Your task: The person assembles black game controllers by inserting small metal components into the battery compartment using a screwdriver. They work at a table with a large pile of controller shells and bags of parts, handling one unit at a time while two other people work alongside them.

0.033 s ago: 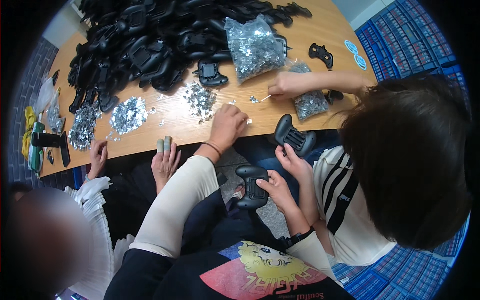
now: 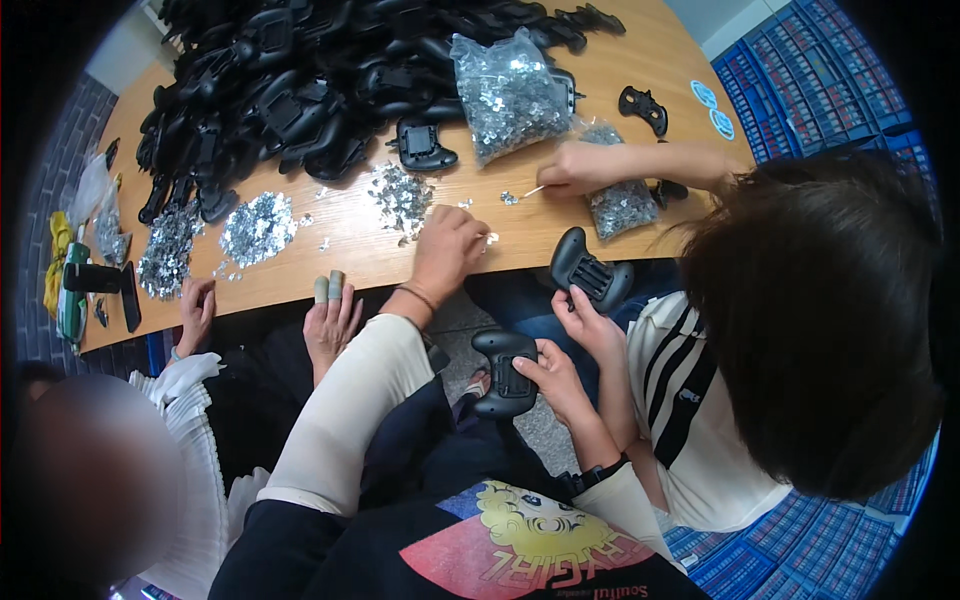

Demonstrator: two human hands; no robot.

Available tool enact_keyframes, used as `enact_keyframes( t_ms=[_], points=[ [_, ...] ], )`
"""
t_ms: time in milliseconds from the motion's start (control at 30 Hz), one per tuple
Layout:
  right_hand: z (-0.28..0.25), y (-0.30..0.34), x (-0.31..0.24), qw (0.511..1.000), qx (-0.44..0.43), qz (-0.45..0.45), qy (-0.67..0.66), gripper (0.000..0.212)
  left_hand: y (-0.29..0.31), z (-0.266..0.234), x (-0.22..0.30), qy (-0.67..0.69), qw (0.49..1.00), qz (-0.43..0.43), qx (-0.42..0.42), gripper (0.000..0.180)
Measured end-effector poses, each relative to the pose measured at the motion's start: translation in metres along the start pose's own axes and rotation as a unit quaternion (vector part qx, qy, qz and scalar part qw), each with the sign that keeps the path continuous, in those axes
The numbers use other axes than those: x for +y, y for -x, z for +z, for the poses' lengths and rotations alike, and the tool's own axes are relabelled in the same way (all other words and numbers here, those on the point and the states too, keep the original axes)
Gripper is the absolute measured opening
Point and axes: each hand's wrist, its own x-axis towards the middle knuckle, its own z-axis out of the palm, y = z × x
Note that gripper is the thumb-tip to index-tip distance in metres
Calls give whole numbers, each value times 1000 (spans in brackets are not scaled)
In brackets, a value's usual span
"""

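Observation:
My left hand (image 2: 447, 243) is over the table's near edge, fingers bent together, with a small shiny metal piece (image 2: 491, 238) at the fingertips. Just beyond it lies a heap of similar metal pieces (image 2: 400, 203). Lower down, clear of the table, my right hand (image 2: 553, 378) grips a black game controller shell (image 2: 505, 373), thumb across its open battery recess. To my right, a co-worker's hand (image 2: 592, 325) holds another black controller shell (image 2: 590, 272). That person's other hand (image 2: 573, 168) pinches a thin white stick (image 2: 533, 191) by a few loose metal pieces.
A large pile of black controller shells (image 2: 290, 105) covers the table's far left. Clear bags of metal pieces (image 2: 510, 100) (image 2: 620, 205) stand on the right. More heaps (image 2: 258, 230) lie leftward, near another person's hands (image 2: 332, 325). Blue crates (image 2: 830, 75) are stacked beyond the right edge.
My left hand has shifted slightly left, and the small metal piece at its fingertips has moved along with it. My right hand and the controller shell stay put.

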Motion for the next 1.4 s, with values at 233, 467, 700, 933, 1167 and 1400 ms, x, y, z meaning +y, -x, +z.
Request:
enact_keyframes(
  t_ms=[233,467,700,933,1167,1400],
  points=[
    [6,-5,0,1000,-4,-10,-4,28,51,-55,-28,-66,992,-103,-9,8],
    [16,-8,-6,1000,-23,-1,-9,31,62,-46,-35,-64,991,-115,-18,9],
    [11,-6,-7,1000,-26,6,10,32,62,-45,-34,-66,990,-119,-34,13],
    [12,1,-17,999,-42,-25,-20,33,66,-61,-13,-65,984,-163,33,25],
    [23,24,-49,994,-98,-17,-55,31,87,-81,60,441,768,-463,35,35],
    [45,58,-71,971,-232,-60,-2,33,121,-132,153,723,527,-444,-52,49]
  ],
)
